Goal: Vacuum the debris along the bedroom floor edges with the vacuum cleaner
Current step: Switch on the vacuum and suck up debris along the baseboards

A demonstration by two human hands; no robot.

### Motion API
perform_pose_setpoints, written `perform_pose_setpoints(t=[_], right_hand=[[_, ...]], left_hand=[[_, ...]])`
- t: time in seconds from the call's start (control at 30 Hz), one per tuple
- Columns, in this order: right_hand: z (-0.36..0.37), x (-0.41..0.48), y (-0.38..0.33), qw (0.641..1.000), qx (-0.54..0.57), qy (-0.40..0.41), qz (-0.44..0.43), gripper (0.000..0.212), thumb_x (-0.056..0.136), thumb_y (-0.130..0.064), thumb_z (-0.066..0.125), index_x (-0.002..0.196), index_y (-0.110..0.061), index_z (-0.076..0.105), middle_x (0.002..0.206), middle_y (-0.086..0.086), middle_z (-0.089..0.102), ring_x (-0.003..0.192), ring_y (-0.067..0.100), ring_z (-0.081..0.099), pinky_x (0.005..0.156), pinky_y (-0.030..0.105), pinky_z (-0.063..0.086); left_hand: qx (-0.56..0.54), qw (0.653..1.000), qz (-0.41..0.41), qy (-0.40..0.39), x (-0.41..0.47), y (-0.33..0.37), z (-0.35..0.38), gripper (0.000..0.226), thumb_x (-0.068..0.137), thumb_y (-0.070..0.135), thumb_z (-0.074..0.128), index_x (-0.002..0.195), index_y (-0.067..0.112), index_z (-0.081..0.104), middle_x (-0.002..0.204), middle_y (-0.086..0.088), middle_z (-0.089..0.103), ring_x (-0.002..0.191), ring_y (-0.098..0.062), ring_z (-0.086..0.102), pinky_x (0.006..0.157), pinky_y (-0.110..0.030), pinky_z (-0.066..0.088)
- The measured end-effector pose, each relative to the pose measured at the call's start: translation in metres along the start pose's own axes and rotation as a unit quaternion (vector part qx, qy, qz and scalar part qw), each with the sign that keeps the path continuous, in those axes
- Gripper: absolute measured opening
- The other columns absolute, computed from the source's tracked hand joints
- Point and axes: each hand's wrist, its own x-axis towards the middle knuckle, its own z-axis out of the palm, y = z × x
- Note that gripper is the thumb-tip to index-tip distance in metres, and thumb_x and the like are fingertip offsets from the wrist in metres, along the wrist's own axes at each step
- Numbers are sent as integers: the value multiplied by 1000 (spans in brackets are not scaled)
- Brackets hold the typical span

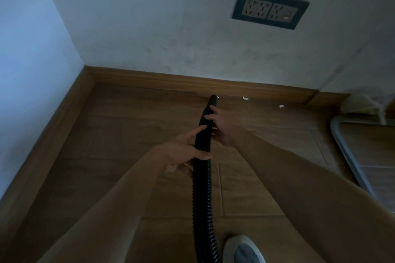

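The black ribbed vacuum hose [202, 177] runs up between both hands, left hand [183, 151] fingers clamped on it, right hand [220, 128] fingers gripping its nozzle at the wooden skirting [171, 81]; aimed carelessly, it may scatter the white paper scraps [245, 98] rightward.

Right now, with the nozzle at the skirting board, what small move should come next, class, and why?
Probably slide the nozzle rightward along the skirting board. It already sits on one white scrap, and two more, a second scrap and a third scrap, lie further right. Both hands, left hand and right hand, hold the hose.
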Motion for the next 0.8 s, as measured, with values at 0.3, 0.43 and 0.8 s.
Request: perform_pose_setpoints(t=[0.3, 0.43, 0.8], right_hand=[[-14, -2, 0, 999, 9, -32, 1, 63, 101, -10, 52, 155, -32, 26, 138, 6, 47, 98, 19, 55, 72, 33, 51], [-24, 0, 1, 998, 25, -49, 4, 61, 99, -9, 56, 151, -32, 33, 136, 5, 49, 105, 23, 56, 76, 36, 52], [-21, 10, 7, 997, 48, -62, 6, 57, 97, -5, 59, 145, -28, 41, 126, 7, 54, 104, 26, 58, 77, 39, 53]], left_hand=[[4, 1000, -23, 4, -2, 4, 8, 86, 85, 5, 74, 144, 53, 36, 123, -6, 62, 95, -28, 67, 65, -41, 59], [17, 999, -27, 3, -7, 7, 11, 85, 85, 5, 74, 144, 53, 36, 125, -4, 61, 100, -31, 66, 73, -45, 59], [15, 999, -32, 9, -6, 6, 8, 86, 86, 2, 71, 147, 49, 33, 117, -7, 65, 93, -31, 65, 65, -40, 58]])
